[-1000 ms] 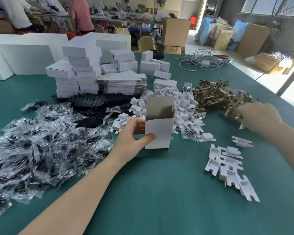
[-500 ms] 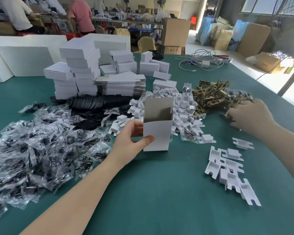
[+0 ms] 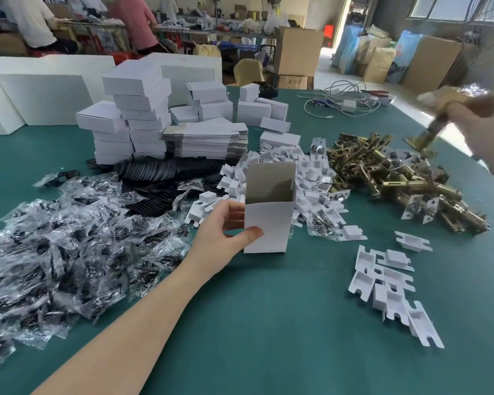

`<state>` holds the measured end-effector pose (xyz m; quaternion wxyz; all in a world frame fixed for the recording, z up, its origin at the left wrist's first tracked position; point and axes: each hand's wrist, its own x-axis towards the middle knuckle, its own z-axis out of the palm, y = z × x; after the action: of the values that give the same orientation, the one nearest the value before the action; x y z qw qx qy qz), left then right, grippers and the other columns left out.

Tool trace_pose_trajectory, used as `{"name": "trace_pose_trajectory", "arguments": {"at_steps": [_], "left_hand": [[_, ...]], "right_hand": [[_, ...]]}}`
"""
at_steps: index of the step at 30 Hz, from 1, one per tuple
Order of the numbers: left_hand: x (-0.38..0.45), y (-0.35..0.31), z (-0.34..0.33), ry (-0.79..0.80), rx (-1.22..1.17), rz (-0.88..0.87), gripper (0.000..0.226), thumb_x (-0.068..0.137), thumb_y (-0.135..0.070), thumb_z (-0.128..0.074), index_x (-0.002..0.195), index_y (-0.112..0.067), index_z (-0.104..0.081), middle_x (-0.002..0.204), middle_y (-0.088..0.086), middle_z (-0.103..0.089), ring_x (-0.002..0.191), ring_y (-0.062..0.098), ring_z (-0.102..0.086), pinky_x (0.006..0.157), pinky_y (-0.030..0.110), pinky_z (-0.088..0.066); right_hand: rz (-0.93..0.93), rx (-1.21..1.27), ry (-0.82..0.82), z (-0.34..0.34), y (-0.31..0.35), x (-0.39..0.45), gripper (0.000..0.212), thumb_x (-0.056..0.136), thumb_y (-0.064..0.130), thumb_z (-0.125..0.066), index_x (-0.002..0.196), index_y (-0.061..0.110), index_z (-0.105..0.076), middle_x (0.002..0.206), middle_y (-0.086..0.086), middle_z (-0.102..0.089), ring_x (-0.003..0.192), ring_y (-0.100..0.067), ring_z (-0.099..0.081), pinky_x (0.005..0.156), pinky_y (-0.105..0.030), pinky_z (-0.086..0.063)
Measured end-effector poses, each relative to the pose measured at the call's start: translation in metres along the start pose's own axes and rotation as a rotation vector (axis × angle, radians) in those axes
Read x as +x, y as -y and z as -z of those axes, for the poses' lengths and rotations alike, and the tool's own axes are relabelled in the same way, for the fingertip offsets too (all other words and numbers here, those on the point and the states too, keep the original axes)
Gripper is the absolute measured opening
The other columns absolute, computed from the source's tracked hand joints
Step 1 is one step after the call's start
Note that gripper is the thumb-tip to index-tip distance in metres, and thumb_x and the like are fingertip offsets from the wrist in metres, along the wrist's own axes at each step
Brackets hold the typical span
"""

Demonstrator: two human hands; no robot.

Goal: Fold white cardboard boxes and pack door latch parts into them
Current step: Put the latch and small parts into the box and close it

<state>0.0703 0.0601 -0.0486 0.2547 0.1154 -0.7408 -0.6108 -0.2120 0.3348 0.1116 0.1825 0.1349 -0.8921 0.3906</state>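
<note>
An open-topped white cardboard box (image 3: 268, 220) stands upright on the green table (image 3: 268, 323). My left hand (image 3: 226, 232) grips its left side, thumb on the front face. At the far right my right hand (image 3: 482, 129), blurred by motion, holds a brass door latch (image 3: 428, 132) raised above the heap of brass latches (image 3: 397, 172). A pile of white cardboard inserts (image 3: 305, 178) lies just behind the box.
Several loose white inserts (image 3: 388, 289) lie at the right front. Clear bags of black parts (image 3: 69, 240) cover the left. Black plates (image 3: 160, 172), flat box blanks (image 3: 208, 141) and stacked folded boxes (image 3: 131, 115) sit behind. Cables (image 3: 342, 104) lie at the back. People work at far tables.
My right hand has taken one brass latch from the heap and lifted it up and to the right. My left hand and the box have stayed in place.
</note>
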Motion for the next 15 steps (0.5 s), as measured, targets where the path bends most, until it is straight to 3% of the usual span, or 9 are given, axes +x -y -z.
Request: {"name": "trace_pose_trajectory", "arguments": {"at_steps": [3, 5, 8, 11, 15], "left_hand": [[0.001, 0.001, 0.000, 0.011, -0.054, 0.030, 0.031, 0.080, -0.014, -0.080, 0.101, -0.024, -0.060, 0.104, -0.013, -0.071, 0.096, 0.010, -0.068, 0.080, 0.021, -0.053], [0.001, 0.001, 0.001, 0.012, -0.067, 0.036, 0.032, 0.080, -0.013, -0.080, 0.103, -0.022, -0.061, 0.105, -0.010, -0.071, 0.097, 0.012, -0.068, 0.080, 0.021, -0.053], [0.000, 0.001, 0.001, 0.019, -0.076, 0.039, 0.031, 0.079, -0.011, -0.080, 0.101, -0.021, -0.060, 0.104, -0.008, -0.072, 0.097, 0.013, -0.069, 0.080, 0.022, -0.053], [0.000, 0.000, 0.001, 0.026, -0.077, 0.050, 0.032, 0.078, -0.013, -0.081, 0.101, -0.021, -0.060, 0.105, -0.005, -0.073, 0.098, 0.014, -0.069, 0.082, 0.025, -0.054], [0.001, -0.002, 0.002, 0.027, -0.080, 0.062, 0.033, 0.078, -0.016, -0.081, 0.102, -0.024, -0.060, 0.105, -0.007, -0.073, 0.097, 0.012, -0.070, 0.078, 0.022, -0.053]], "right_hand": [[0.383, 0.252, -0.042, 0.003, 0.057, -0.051, 0.017, 0.092, 0.043, -0.063, 0.103, 0.031, -0.067, 0.089, 0.018, -0.068, 0.082, 0.007, -0.061, 0.082, -0.012, -0.048], [0.416, 0.534, 0.093, -0.007, 0.089, -0.084, 0.003, 0.093, 0.029, -0.065, 0.094, 0.027, -0.067, 0.083, 0.022, -0.070, 0.080, 0.009, -0.063, 0.078, -0.010, -0.050], [0.352, 0.761, 0.429, -0.024, 0.124, -0.121, 0.007, 0.094, 0.015, -0.063, 0.090, 0.021, -0.065, 0.082, 0.014, -0.072, 0.081, -0.002, -0.065, 0.076, -0.012, -0.050], [0.497, 0.586, 0.519, -0.042, 0.136, -0.141, 0.008, 0.092, 0.014, -0.065, 0.091, 0.022, -0.067, 0.088, 0.007, -0.071, 0.083, -0.007, -0.065, 0.081, -0.018, -0.054], [0.623, 0.329, 0.438, -0.053, 0.135, -0.142, 0.008, 0.092, 0.018, -0.067, 0.096, 0.024, -0.068, 0.087, 0.016, -0.067, 0.079, 0.010, -0.060, 0.080, -0.005, -0.045]]}}
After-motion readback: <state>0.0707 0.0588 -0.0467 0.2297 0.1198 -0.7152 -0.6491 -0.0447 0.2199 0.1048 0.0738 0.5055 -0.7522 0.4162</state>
